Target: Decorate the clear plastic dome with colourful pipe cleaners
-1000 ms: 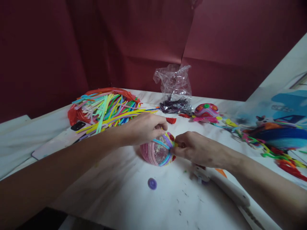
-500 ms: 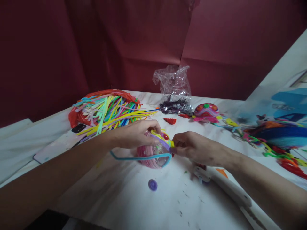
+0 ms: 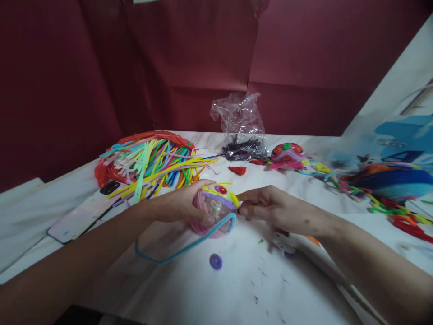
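Observation:
A round clear ball (image 3: 215,208), partly wrapped in pink, lilac and yellow pipe cleaners, has a red spiral on its upper side. My left hand (image 3: 193,204) grips it from the left, fingers behind and thumb across the front. A light-blue pipe cleaner (image 3: 184,249) bends at the ball's right side and trails left below my left hand. At the yellow right end of the ball, my right hand (image 3: 260,204) has its fingers pinched together; whatever they hold is hidden. Below the ball a purple spiral disc (image 3: 215,262) lies on the table.
A heap of coloured pipe cleaners (image 3: 158,158) and a phone (image 3: 84,212) lie left. At the back stand a clear plastic bag (image 3: 241,117) and a finished pink mask-like piece (image 3: 287,155). A white tool (image 3: 283,243) sits under my right forearm. A blue bundle (image 3: 399,178) lies right.
My left hand has shifted from the ball's top to its left side, thumb now in front. The light-blue pipe cleaner's free end has swung down and left. My right hand stays at the yellow end.

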`<act>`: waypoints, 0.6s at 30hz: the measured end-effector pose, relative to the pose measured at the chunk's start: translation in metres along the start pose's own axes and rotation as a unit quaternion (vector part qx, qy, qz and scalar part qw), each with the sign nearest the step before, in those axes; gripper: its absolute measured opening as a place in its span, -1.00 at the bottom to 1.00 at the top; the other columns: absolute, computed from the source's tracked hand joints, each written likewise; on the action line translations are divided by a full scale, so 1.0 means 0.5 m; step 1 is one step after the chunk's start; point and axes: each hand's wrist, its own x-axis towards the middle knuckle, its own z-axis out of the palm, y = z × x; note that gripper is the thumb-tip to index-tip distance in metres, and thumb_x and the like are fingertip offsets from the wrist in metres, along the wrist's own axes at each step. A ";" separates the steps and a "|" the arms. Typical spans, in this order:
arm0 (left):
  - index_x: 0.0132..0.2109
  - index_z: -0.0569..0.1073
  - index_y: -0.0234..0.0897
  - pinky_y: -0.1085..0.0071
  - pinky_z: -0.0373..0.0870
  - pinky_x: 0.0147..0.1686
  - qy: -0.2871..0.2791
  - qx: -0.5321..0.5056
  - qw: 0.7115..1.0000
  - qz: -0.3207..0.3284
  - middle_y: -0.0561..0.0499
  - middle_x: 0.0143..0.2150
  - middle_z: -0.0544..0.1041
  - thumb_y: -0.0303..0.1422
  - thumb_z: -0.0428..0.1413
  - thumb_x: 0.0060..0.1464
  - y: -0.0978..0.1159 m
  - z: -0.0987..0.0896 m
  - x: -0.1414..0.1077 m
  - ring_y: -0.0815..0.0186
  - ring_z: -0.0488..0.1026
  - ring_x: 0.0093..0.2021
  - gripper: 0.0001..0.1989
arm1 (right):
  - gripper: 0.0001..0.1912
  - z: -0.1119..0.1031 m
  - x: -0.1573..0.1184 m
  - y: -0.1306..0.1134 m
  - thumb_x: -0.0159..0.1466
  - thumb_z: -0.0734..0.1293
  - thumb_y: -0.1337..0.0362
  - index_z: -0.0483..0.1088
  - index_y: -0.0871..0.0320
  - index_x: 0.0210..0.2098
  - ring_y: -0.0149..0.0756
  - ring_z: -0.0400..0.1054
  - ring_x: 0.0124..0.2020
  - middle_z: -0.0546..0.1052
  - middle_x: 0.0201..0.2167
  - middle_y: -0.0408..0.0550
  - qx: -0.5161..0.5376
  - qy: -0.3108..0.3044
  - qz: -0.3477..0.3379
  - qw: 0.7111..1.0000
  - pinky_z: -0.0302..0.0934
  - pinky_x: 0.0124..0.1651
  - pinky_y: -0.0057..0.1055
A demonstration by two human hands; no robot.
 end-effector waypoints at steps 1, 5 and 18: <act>0.16 0.13 -0.27 0.38 0.40 -0.20 0.017 -0.027 0.999 -0.009 -0.08 -0.04 0.47 -0.38 0.28 -0.27 -0.009 0.003 0.000 0.17 0.42 -0.05 -0.19 | -0.58 0.000 0.000 -0.002 0.26 0.26 0.06 0.36 0.30 -0.09 -0.26 0.31 -0.30 0.41 -0.30 -0.05 0.007 0.007 -0.001 1.000 0.20 -0.32 -0.54; 0.10 0.19 -0.31 0.24 0.35 -0.06 0.064 -0.171 0.983 0.003 -0.15 0.01 0.45 -0.32 0.32 -0.32 -0.045 0.014 -0.001 0.08 0.39 0.01 -0.21 | -0.34 -0.009 -0.024 -0.018 0.20 0.27 0.10 0.10 0.37 0.16 -0.19 0.31 -0.17 0.38 -0.14 0.09 0.013 0.065 0.005 0.998 0.26 -0.31 -0.53; 0.06 0.23 -0.28 0.24 0.36 -0.04 0.095 -0.246 0.955 0.135 -0.16 0.02 0.45 -0.41 0.32 -0.31 -0.020 0.040 0.008 0.07 0.41 0.01 -0.28 | -0.63 -0.001 -0.207 0.145 0.16 0.24 0.11 0.39 -0.05 -0.03 0.12 0.29 -0.12 0.40 -0.12 0.09 -0.423 0.196 0.148 0.872 0.32 -0.24 -0.10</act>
